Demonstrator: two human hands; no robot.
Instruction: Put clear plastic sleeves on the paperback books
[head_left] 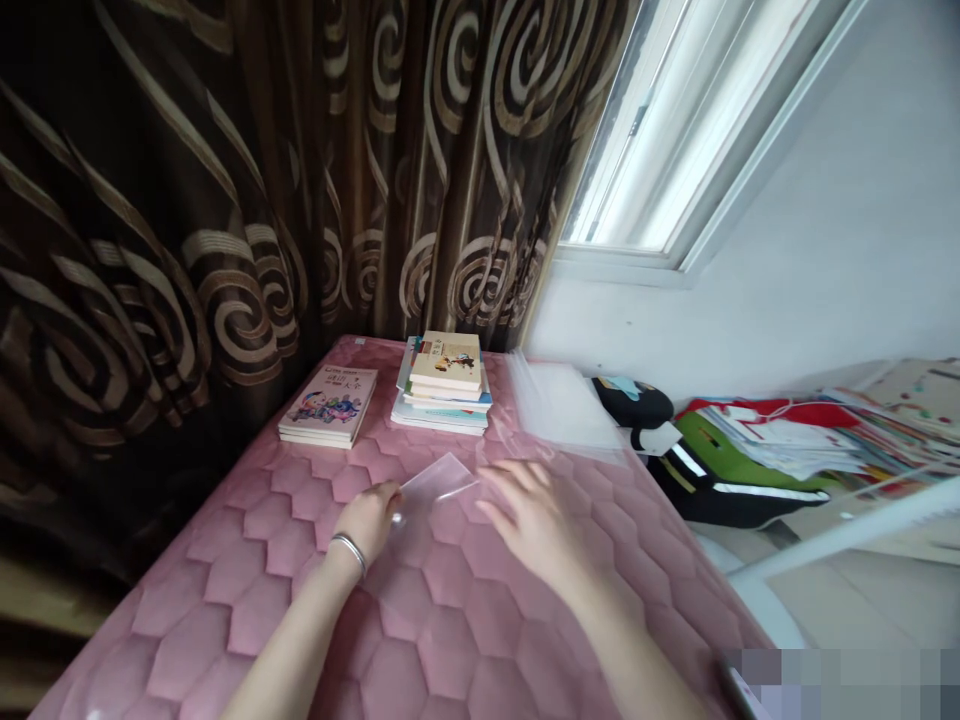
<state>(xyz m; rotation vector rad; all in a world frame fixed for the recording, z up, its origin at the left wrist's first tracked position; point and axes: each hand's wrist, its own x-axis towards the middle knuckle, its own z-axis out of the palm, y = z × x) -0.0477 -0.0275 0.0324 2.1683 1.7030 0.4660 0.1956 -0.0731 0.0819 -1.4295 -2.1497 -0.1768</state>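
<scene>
A clear plastic sleeve [435, 480] lies on the pink quilted surface [450, 620] in front of me. My left hand [369, 518], with a silver bangle on the wrist, is closed and pinches the sleeve's near left corner. My right hand [534, 520] lies flat with its fingers stretched out, resting on the sleeve's right part. A single colourful book [330, 404] lies at the far left. A stack of several books [444, 384] stands beside it. A pile of clear plastic sleeves [562, 405] lies at the far right.
A dark brown curtain with swirl patterns [225, 200] hangs behind the surface. A window [675, 130] is at the upper right. Beyond the right edge, lower down, lie a black and green bag [705, 470] and piled papers [810, 440].
</scene>
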